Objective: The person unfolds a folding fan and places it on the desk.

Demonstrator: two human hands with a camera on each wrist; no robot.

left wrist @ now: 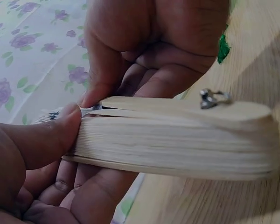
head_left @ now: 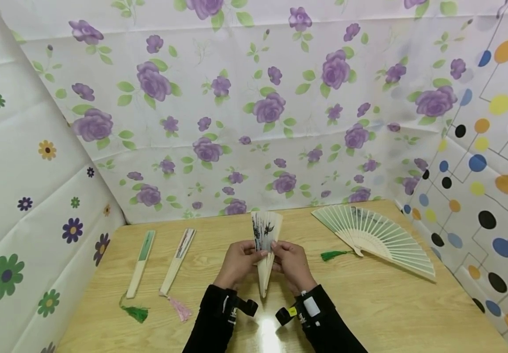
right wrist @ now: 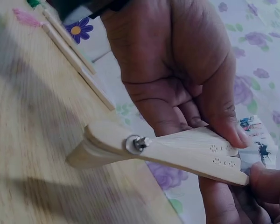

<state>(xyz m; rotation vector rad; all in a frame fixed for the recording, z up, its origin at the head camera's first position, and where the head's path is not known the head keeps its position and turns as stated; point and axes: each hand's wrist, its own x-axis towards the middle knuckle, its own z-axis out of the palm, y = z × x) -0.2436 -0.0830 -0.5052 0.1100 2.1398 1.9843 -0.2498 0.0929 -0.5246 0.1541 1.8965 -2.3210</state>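
Between both hands is a partly spread folding fan with pale ribs and a dark ink picture on its leaf. Its narrow riveted end points down toward the person. My left hand pinches the left side of the fan, thumb on the front and fingers behind. On the other side my right hand pinches the edge with thumb and fingers. In the left wrist view the stacked ribs lie close together. The right wrist view shows the metal rivet and small cut-out flowers on the outer ribs.
An open green fan with a green tassel lies at the right. To the left lie two closed fans, one green-topped with a green tassel, one with a pink tassel. Patterned cloth walls border the wooden table.
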